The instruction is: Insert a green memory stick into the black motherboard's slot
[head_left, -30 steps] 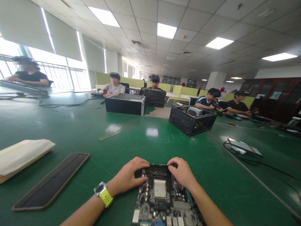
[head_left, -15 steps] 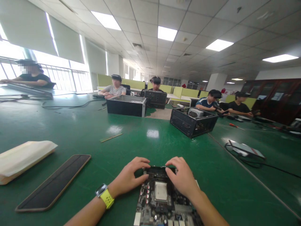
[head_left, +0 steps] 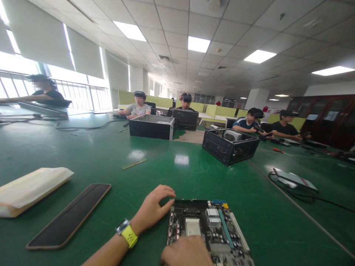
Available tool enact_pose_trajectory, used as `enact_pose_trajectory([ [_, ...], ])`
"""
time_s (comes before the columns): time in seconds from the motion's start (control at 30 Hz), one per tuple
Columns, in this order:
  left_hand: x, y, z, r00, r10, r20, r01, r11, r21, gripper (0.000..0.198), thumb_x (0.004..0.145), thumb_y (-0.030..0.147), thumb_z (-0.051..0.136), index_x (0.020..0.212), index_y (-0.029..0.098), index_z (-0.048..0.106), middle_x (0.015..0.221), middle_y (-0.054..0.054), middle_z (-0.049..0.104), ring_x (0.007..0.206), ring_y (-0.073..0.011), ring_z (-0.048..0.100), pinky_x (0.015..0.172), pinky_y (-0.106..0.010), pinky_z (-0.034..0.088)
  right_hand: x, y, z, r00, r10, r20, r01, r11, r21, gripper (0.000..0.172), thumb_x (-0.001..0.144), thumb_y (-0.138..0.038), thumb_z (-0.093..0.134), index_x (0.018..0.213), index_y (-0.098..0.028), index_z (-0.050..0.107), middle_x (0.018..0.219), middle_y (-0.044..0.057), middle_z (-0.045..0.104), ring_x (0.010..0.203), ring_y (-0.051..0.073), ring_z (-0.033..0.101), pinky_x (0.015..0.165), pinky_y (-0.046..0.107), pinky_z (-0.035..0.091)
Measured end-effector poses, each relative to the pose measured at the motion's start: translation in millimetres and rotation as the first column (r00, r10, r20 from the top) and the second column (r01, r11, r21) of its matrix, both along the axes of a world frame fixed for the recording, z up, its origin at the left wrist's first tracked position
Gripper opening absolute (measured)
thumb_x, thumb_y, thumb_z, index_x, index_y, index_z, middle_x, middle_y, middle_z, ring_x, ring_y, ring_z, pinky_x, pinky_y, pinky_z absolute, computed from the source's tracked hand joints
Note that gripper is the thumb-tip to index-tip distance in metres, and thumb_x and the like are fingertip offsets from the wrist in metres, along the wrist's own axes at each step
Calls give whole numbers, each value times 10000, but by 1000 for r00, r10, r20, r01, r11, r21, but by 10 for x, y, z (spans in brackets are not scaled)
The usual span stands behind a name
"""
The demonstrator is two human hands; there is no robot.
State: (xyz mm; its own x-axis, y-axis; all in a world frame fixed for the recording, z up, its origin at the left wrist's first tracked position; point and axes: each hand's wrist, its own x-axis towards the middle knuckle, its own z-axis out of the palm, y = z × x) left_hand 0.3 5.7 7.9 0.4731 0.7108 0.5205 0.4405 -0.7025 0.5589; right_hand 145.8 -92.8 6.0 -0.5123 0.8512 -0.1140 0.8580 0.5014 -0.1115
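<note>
The motherboard (head_left: pixel 206 240) lies flat on the green table in front of me, with a square pale metal-topped processor (head_left: pixel 192 226) in its socket. By its far left corner is my left hand (head_left: pixel 154 207), thumb and fingers apart. The fingertips are at the corner; whether they touch it I cannot tell. A watch with a yellow-green band (head_left: pixel 129 235) is on that wrist. My right hand (head_left: pixel 188 252) is over the near left part of the board, back of the hand up, just below the processor. Its fingertips are hidden.
A long dark panel (head_left: pixel 69 218) and a cream-coloured packet (head_left: pixel 33 188) lie to the left. Farther off stand a black open computer case (head_left: pixel 230 146) and another case (head_left: pixel 151 127). A flat device with a cable (head_left: pixel 295 179) lies right. Several people sit around the table.
My right hand has left the board's far edge and come back toward me, over its near left part. The slots and heatsink it covered now show. My left hand stays at the corner.
</note>
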Motion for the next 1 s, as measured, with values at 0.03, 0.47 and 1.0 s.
enact_pose_trajectory([
  [0.03, -3, -2, 0, 1000, 0, -2, 0, 1000, -2, 116, 859, 199, 553, 928, 209, 645, 1006, -42, 645, 973, -187, 582, 892, -328, 466, 79, 22, 41, 1000, -3, -29, 3, 1000, 1, 335, 732, -523, 572, 863, -234, 682, 833, 60, 721, 777, 273, 664, 660, 355, 490],
  [0.47, -17, -6, -18, 999, -15, -51, 13, 999, -31, 125, 862, 210, 545, 943, 210, 640, 980, -38, 654, 943, -192, 591, 877, -342, 466, 1380, 665, 267, 757, -653, -30, 643, 735, 213, 237, 816, -272, 450, 896, -194, 659, 878, 114, 693, 806, 255, 646, 641, 313, 409],
  [1.0, 27, -94, 23, 982, -102, -162, 85, 991, -107, 420, 799, 314, 653, 1196, 241, 538, 1169, -70, 595, 1075, -244, 536, 955, -395, 426, 906, 434, 353, 736, -193, -649, 306, 950, 66, 250, 831, -314, 499, 962, -187, 669, 951, 55, 679, 909, 184, 590, 842, 290, 429],
])
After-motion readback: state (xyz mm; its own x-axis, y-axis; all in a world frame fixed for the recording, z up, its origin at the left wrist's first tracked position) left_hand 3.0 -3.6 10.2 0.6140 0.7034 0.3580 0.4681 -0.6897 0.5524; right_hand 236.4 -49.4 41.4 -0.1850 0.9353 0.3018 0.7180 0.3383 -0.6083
